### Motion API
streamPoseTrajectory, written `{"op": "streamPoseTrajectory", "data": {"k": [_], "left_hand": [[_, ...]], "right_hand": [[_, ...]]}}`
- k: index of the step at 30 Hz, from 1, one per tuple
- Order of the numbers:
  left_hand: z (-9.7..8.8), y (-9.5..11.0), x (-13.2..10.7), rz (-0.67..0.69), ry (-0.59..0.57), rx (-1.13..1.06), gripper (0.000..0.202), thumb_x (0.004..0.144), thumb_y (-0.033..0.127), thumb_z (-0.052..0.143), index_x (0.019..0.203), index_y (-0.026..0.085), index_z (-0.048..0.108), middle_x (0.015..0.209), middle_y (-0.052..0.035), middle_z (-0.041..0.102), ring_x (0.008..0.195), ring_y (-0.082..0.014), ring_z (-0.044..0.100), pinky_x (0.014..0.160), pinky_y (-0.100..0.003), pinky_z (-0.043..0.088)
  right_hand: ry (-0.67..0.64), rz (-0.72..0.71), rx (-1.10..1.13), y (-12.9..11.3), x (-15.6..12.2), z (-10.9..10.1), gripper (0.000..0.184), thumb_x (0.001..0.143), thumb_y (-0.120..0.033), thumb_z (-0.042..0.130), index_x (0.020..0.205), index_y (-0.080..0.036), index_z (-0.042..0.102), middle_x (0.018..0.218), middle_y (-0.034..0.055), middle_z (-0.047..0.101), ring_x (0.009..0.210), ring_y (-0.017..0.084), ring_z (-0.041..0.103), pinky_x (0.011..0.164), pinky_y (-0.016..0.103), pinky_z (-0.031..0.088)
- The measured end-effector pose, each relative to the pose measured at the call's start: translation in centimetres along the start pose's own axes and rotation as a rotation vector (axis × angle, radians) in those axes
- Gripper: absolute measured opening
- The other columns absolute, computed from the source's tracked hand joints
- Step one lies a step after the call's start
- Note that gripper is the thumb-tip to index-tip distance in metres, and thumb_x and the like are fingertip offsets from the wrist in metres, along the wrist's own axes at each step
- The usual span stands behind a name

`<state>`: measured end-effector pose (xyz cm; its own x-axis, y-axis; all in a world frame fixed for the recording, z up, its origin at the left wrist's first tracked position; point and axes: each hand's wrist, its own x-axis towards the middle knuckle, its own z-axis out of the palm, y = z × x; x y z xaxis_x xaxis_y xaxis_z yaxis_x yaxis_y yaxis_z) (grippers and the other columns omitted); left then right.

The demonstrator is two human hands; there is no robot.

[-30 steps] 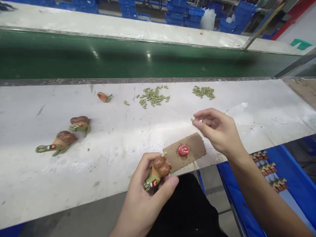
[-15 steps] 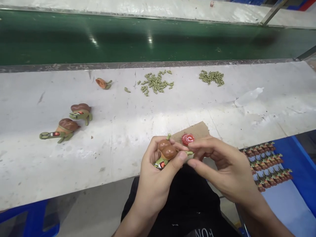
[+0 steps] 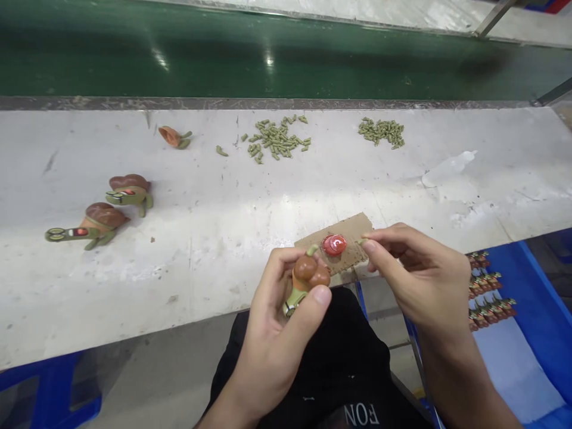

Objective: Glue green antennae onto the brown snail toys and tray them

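Observation:
My left hand (image 3: 279, 325) is wrapped round a toy figure (image 3: 307, 274) with a brown two-lobed shell, a green body and a green stub at its top. Its lower part is hidden by my thumb and fingers. To the right, my right hand (image 3: 415, 268) pinches a small green piece (image 3: 361, 241) between thumb and fingertips, over the edge of a cardboard scrap (image 3: 351, 257). A glossy red blob (image 3: 334, 244) lies on that cardboard, just behind the figure.
Two similar figures (image 3: 129, 193) stand at the left of the table (image 3: 214, 226), with an orange part (image 3: 170, 136) behind. Green pieces lie in two piles (image 3: 279, 140), (image 3: 382, 132). A translucent bottle (image 3: 448, 168) lies at right. A blue tray (image 3: 536, 310) holds rows of figures.
My right hand has moved away from the figure to the cardboard's right edge, with the small green piece in its fingertips. My left hand still holds the figure, turned slightly.

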<state>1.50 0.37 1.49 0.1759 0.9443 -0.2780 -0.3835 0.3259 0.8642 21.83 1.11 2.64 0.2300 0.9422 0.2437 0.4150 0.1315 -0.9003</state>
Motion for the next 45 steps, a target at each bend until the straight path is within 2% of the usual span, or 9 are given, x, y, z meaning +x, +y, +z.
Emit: {"op": "streamPoseTrajectory", "data": {"k": [8,13,18,21,25,29,35,40,45], "left_hand": [[-1.2,0.1,-0.1,-0.043,-0.046,0.191,0.013,0.105,0.037,0.092,0.112,0.029,0.084,0.103,-0.0003,0.08,0.099,-0.0191,0.078,0.091,-0.026,0.064],[-1.2,-0.6,-0.1,0.036,0.008,0.407,0.009,0.111,0.038,0.084,0.115,0.03,0.082,0.115,-0.002,0.086,0.115,-0.0253,0.082,0.097,-0.033,0.064],[-1.1,-1.1,0.0,0.01,-0.014,0.564,0.019,0.114,0.048,0.079,0.116,0.03,0.078,0.088,-0.0017,0.074,0.11,-0.029,0.082,0.06,-0.027,0.051],[-1.0,-1.3,0.0,0.022,-0.024,0.555,0.017,0.114,0.047,0.078,0.116,0.03,0.077,0.089,-0.0012,0.075,0.104,-0.0271,0.081,0.057,-0.027,0.048],[-1.0,-1.3,0.0,0.021,-0.003,0.514,0.013,0.113,0.043,0.081,0.116,0.031,0.079,0.097,-0.0004,0.08,0.105,-0.0241,0.081,0.068,-0.026,0.056],[-1.0,-0.7,0.2,0.043,0.045,0.337,0.009,0.106,0.035,0.089,0.114,0.031,0.084,0.114,-0.0008,0.085,0.104,-0.0217,0.082,0.086,-0.027,0.066],[-0.9,0.2,1.0,-0.03,-0.026,0.15,0.017,0.096,0.033,0.1,0.108,0.028,0.089,0.094,-0.0022,0.084,0.088,-0.0217,0.082,0.085,-0.031,0.071],[-0.8,0.1,1.4,-0.054,-0.124,0.022,0.015,0.098,0.028,0.1,0.11,0.032,0.093,0.095,0.0001,0.084,0.087,-0.0162,0.081,0.091,-0.026,0.071],[-1.0,0.0,1.2,-0.067,-0.118,0.055,0.017,0.095,0.026,0.101,0.11,0.029,0.093,0.103,-0.0031,0.09,0.096,-0.0218,0.086,0.09,-0.03,0.072]], "right_hand": [[-0.153,-0.205,-0.272,0.8,1.3,0.1,0.013,0.109,-0.016,0.083,0.104,-0.028,0.087,0.088,-0.0009,0.08,0.076,0.019,0.072,0.067,0.035,0.06],[-0.158,-0.224,-0.312,0.8,1.1,0.5,0.015,0.111,-0.016,0.08,0.105,-0.029,0.085,0.09,0.0008,0.081,0.077,0.021,0.073,0.068,0.037,0.061],[-0.192,-0.234,-0.335,0.3,1.1,-0.1,0.02,0.11,-0.014,0.078,0.106,-0.031,0.086,0.092,0.002,0.084,0.079,0.023,0.077,0.068,0.038,0.063],[-0.2,-0.231,-0.34,0.1,1.0,-0.2,0.021,0.11,-0.014,0.078,0.107,-0.032,0.087,0.094,0.0023,0.085,0.082,0.024,0.08,0.071,0.039,0.066],[-0.161,-0.16,-0.291,-0.2,0.6,-0.1,0.017,0.109,-0.018,0.08,0.105,-0.032,0.088,0.092,0.0011,0.085,0.077,0.022,0.077,0.069,0.038,0.066],[-0.032,0.045,-0.086,-0.6,0.1,0.3,0.014,0.106,-0.021,0.087,0.099,-0.033,0.09,0.092,-0.0006,0.088,0.08,0.022,0.084,0.071,0.036,0.073],[-0.095,0.273,0.32,-0.8,-0.9,0.8,0.008,0.107,-0.024,0.089,0.104,-0.032,0.092,0.11,0.0028,0.094,0.103,0.027,0.093,0.09,0.041,0.082],[-0.127,0.312,0.383,-0.8,-1.2,0.9,0.007,0.106,-0.025,0.091,0.104,-0.031,0.093,0.113,0.0038,0.094,0.104,0.028,0.093,0.09,0.041,0.082],[-0.128,0.278,0.34,-1.1,-1.1,1.0,0.015,0.102,-0.018,0.09,0.103,-0.032,0.095,0.107,0.0019,0.094,0.097,0.025,0.093,0.084,0.034,0.082]]}}
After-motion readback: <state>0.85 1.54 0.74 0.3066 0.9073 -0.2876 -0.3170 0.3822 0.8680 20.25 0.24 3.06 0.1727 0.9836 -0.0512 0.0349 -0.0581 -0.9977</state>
